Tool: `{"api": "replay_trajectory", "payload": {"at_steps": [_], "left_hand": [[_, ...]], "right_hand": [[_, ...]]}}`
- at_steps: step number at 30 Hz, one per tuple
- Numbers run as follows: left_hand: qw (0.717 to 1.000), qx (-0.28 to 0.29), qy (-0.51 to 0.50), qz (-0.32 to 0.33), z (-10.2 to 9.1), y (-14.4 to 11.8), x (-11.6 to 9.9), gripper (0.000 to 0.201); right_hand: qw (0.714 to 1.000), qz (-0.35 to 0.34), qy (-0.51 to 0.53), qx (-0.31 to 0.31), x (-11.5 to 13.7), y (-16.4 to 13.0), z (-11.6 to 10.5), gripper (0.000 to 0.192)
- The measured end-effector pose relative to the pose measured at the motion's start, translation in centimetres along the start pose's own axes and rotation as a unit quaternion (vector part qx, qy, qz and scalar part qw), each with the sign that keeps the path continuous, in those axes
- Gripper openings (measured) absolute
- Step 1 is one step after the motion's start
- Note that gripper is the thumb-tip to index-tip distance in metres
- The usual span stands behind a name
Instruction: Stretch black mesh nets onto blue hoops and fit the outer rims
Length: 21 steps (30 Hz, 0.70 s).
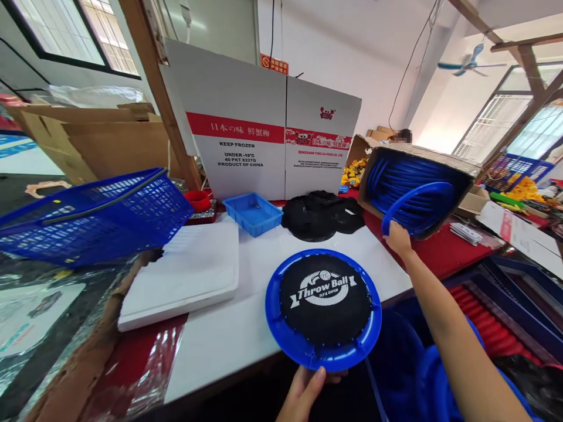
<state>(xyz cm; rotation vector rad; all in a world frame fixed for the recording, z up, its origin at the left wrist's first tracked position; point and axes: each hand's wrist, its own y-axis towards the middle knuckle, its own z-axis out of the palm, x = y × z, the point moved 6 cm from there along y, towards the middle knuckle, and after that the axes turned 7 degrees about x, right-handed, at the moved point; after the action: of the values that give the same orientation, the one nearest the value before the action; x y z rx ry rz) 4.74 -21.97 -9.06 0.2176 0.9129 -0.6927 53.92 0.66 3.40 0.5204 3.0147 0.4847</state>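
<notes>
My left hand (pixel 305 391) grips the near rim of a blue plastic disc (pixel 324 309) whose black mesh centre reads "Throw Ball". The disc lies over the front edge of the white table top (pixel 229 334). My right hand (pixel 398 239) reaches out to the right and holds a bare blue ring (pixel 417 196) at the mouth of a tipped cardboard box (pixel 422 161) packed with several more blue rings. A pile of black mesh pieces (pixel 321 215) lies behind the disc.
A small blue tray (pixel 254 213) and a white foam slab (pixel 187 269) sit on the table. A blue wire basket (pixel 94 214) tilts at the left. A tall white carton (pixel 264 126) stands behind. Blue frames (pixel 519 299) lie at the lower right.
</notes>
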Motion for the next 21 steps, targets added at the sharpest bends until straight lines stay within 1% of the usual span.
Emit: {"api": "replay_trajectory", "payload": {"at_steps": [2, 3, 5, 8, 11, 13, 14, 16, 18, 20, 21], "left_hand": [[0.999, -0.044, -0.015, -0.001, -0.8, -0.2, 0.1, 0.068], [0.997, -0.068, -0.023, -0.003, -1.2, -0.4, 0.0, 0.069], [0.993, -0.112, -0.043, 0.0, -1.5, -0.7, -0.3, 0.071], [0.985, -0.153, -0.077, 0.014, -1.4, -1.1, -1.1, 0.07], [0.979, -0.176, -0.098, 0.011, -1.2, -1.3, -1.4, 0.066], [0.977, -0.183, -0.107, 0.008, -1.2, -1.4, -1.4, 0.062], [0.976, -0.185, -0.113, 0.01, -1.2, -1.4, -1.3, 0.06], [0.974, -0.186, -0.129, 0.015, -1.3, -1.4, -1.2, 0.059], [0.97, -0.197, -0.142, 0.017, -1.2, -1.4, -1.1, 0.063], [0.965, -0.22, -0.139, 0.018, -1.0, -1.5, -1.1, 0.07], [0.964, -0.229, -0.135, 0.028, -0.8, -1.6, -1.3, 0.072]], "right_hand": [[0.997, -0.065, -0.03, -0.004, 3.2, -1.6, 1.1, 0.024], [0.995, -0.094, -0.044, -0.008, 4.5, -2.3, 1.3, 0.022], [0.988, -0.141, -0.066, -0.016, 6.3, -3.3, 1.2, 0.025], [0.977, -0.189, -0.092, -0.024, 7.6, -3.9, 0.6, 0.029], [0.971, -0.211, -0.112, -0.024, 8.3, -4.6, -0.3, 0.029], [0.966, -0.228, -0.11, -0.045, 9.4, -6.1, -1.5, 0.029], [0.963, -0.243, -0.095, -0.066, 10.2, -7.5, -2.4, 0.03], [0.95, -0.286, -0.025, -0.126, 12.2, -11.3, -5.0, 0.035], [0.931, -0.312, 0.098, -0.163, 13.8, -16.0, -7.9, 0.046], [0.894, -0.317, 0.262, -0.177, 14.6, -20.3, -10.7, 0.058], [0.866, -0.285, 0.363, -0.194, 14.2, -21.9, -12.1, 0.056]]}}
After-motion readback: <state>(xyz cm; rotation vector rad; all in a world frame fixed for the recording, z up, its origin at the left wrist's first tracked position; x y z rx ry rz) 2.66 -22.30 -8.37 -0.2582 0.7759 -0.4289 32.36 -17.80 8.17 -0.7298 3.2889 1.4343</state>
